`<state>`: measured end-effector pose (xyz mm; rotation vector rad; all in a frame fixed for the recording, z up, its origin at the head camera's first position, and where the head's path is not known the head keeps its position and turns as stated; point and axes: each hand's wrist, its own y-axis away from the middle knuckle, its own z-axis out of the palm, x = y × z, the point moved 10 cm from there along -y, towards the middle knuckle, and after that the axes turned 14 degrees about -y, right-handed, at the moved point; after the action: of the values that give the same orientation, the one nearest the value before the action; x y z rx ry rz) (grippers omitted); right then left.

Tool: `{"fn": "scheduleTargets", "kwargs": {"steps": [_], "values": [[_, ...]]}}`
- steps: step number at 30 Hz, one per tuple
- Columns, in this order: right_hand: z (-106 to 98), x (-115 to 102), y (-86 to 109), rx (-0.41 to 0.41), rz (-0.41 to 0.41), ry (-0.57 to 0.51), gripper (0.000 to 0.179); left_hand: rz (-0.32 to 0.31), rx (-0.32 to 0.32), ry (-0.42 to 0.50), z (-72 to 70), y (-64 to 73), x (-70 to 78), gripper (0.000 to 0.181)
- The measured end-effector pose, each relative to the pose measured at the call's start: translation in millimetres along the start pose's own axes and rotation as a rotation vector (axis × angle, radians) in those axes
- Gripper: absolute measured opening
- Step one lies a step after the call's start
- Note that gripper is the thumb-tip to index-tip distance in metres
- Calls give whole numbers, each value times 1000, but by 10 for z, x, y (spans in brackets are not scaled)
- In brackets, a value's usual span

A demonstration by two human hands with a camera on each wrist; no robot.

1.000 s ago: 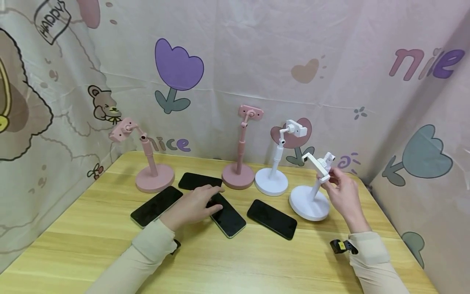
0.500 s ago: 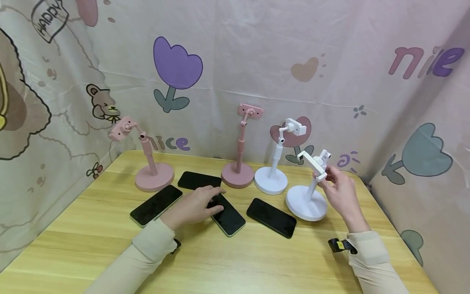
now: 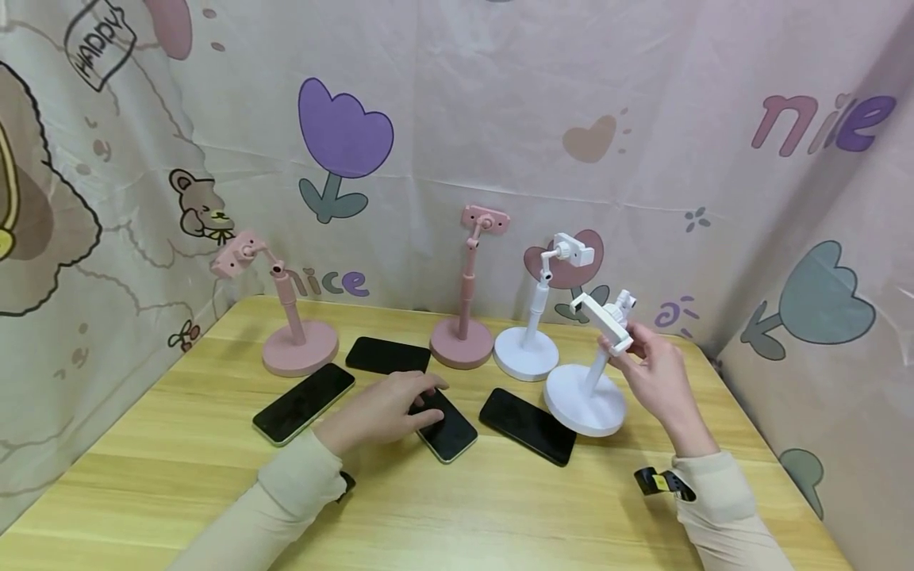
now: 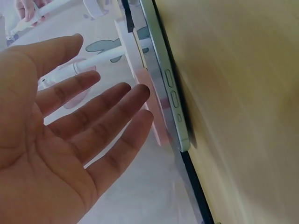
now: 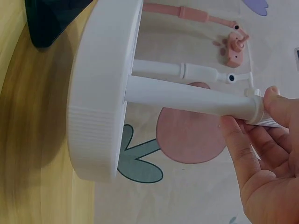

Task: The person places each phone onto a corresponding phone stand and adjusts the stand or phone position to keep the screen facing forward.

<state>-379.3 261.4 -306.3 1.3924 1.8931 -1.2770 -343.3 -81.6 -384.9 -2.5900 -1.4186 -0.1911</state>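
Observation:
My right hand (image 3: 660, 377) grips the pole of a white phone stand (image 3: 585, 400) just below its clamp. In the right wrist view the thumb and fingers close round the upper pole (image 5: 187, 97), and the round base (image 5: 100, 93) hangs tilted close over the table. That base overlaps the corner of a black-screened phone (image 3: 524, 424) in the head view. My left hand (image 3: 389, 408) hovers with spread, slightly bent fingers above another phone (image 3: 448, 432). Nothing lies in its palm (image 4: 28, 140) in the left wrist view, where the phone's green edge (image 4: 170, 88) shows beyond the fingertips.
Two pink phone stands (image 3: 300, 346) (image 3: 462, 342) and a second white stand (image 3: 527, 353) line the back of the wooden table (image 3: 457, 523). More phones (image 3: 303, 403) (image 3: 388, 354) lie face up at left. A printed curtain (image 3: 464, 119) hangs right behind the table.
My right hand has carried the white stand a little to the left, its base now over the nearby phone's corner. The left hand has shifted slightly right and nearer over its phone.

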Motion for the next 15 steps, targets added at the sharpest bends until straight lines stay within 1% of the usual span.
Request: {"fn": "scheduleTargets", "kwargs": {"steps": [5,11,15], "values": [[38,-86,20,-12,-34,6,42,29,5,18,-15,-9,75,37],[100,-217,55,-45,-74,12,40,40,0,49,-38,-2,101,33],[165,-295,85,-86,-89,15,38,50,-4,91,-58,13,104,31]]}}
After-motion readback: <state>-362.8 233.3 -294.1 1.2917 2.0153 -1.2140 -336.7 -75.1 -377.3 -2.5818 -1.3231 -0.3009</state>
